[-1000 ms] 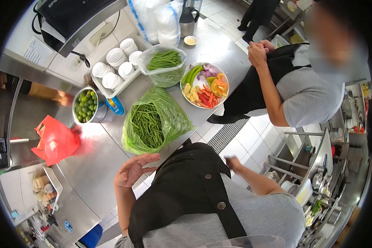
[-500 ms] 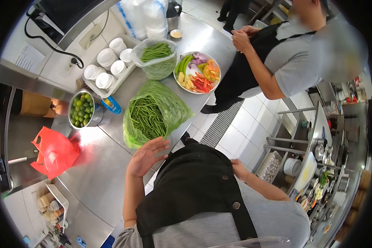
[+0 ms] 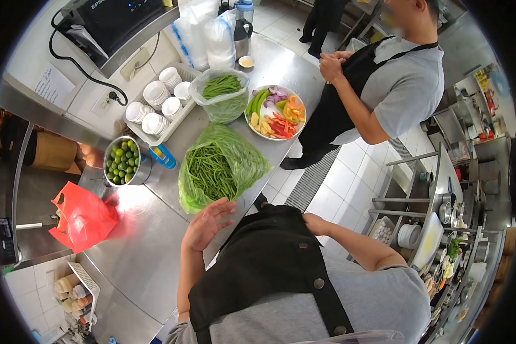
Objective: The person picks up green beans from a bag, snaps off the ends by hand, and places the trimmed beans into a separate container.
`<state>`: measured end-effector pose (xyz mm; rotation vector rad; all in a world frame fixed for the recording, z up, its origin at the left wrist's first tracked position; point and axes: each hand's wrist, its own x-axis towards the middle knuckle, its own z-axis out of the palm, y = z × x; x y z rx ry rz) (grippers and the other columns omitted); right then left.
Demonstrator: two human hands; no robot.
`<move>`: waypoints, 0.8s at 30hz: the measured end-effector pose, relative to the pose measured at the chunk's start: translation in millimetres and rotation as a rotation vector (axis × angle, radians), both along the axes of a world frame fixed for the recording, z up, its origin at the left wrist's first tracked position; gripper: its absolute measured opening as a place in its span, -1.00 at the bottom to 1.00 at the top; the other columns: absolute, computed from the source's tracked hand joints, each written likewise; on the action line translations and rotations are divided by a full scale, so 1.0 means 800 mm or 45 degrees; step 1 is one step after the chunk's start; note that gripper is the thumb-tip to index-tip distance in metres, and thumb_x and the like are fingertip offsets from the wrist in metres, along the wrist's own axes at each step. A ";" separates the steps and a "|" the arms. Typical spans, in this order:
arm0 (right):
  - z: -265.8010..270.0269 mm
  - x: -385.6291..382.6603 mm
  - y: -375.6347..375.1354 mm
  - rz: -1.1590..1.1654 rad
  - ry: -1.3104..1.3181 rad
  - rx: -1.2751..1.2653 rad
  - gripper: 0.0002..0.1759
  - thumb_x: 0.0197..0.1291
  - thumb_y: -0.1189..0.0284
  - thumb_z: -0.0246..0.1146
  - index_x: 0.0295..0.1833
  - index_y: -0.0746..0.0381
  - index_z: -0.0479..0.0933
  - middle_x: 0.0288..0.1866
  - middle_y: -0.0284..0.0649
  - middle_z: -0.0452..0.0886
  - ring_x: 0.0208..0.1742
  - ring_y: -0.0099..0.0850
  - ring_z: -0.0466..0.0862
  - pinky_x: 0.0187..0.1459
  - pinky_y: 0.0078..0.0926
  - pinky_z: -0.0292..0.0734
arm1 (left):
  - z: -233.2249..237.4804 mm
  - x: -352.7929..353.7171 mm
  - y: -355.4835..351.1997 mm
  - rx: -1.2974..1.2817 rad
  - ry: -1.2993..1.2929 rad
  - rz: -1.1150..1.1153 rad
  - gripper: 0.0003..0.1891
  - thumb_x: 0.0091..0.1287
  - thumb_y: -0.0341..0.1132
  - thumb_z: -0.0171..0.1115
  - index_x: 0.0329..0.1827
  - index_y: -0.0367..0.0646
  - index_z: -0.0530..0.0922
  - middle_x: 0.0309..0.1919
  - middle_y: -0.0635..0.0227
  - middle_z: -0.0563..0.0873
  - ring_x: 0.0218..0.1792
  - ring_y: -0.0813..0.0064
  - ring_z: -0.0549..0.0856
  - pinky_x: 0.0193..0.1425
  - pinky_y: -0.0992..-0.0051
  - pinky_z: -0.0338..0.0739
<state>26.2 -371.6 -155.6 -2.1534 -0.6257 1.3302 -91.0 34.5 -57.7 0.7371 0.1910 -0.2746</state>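
Note:
My left hand (image 3: pixel 210 222) is raised at the near edge of the steel counter, its fingers apart and nothing in it. Just beyond it sits an open green plastic bag (image 3: pixel 247 156) full of cut green beans (image 3: pixel 211 171). My right hand (image 3: pixel 315 224) rests against the side of the black apron (image 3: pixel 269 252); its fingers are partly hidden there. Behind the bag stand a clear bag of green beans (image 3: pixel 221 86) and a round white plate (image 3: pixel 262 136) with chillies, onion and sliced peppers.
A metal pot of limes (image 3: pixel 121 163), a blue device (image 3: pixel 163 156), a red plastic bag (image 3: pixel 86 218) and a tray of white cups (image 3: pixel 172 127) are on the left. Another person (image 3: pixel 378 86) stands at the counter's far right side. Shelving (image 3: pixel 404 199) lies right.
My right hand has moved up and left against the apron. My left hand stays raised and open near the beans. The view has shifted slightly, and the other person's head has moved.

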 end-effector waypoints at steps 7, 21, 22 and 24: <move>0.011 -0.014 0.036 -0.550 0.314 0.439 -0.38 0.43 0.32 0.29 0.49 0.35 0.37 0.38 -0.22 0.54 0.36 -0.42 0.45 0.38 -0.38 0.42 | -0.019 -0.011 0.009 0.069 0.110 0.071 -0.27 0.48 0.07 0.17 0.56 -0.25 0.30 0.43 0.00 0.50 0.41 0.15 0.48 0.44 0.11 0.38; -0.048 0.027 0.084 -0.123 -0.077 0.131 -0.37 0.42 0.32 0.30 0.50 0.35 0.36 0.39 -0.21 0.53 0.37 -0.42 0.45 0.38 -0.39 0.42 | -0.008 0.020 0.004 0.092 0.053 0.063 -0.23 0.46 0.10 0.17 0.56 -0.27 0.29 0.42 -0.02 0.51 0.41 0.13 0.49 0.44 0.12 0.39; -0.052 0.029 0.085 -0.108 -0.084 0.110 -0.37 0.42 0.32 0.30 0.50 0.35 0.36 0.39 -0.21 0.53 0.37 -0.42 0.45 0.38 -0.39 0.42 | -0.007 0.020 0.004 0.094 0.049 0.060 -0.23 0.46 0.11 0.18 0.55 -0.27 0.29 0.42 -0.02 0.51 0.41 0.13 0.49 0.44 0.12 0.39; -0.058 0.032 0.086 -0.089 -0.091 0.078 -0.37 0.42 0.32 0.30 0.50 0.35 0.36 0.40 -0.21 0.53 0.37 -0.42 0.45 0.38 -0.39 0.42 | -0.005 0.023 0.003 0.096 0.041 0.063 -0.22 0.45 0.11 0.18 0.55 -0.27 0.29 0.42 -0.02 0.51 0.41 0.13 0.50 0.44 0.12 0.39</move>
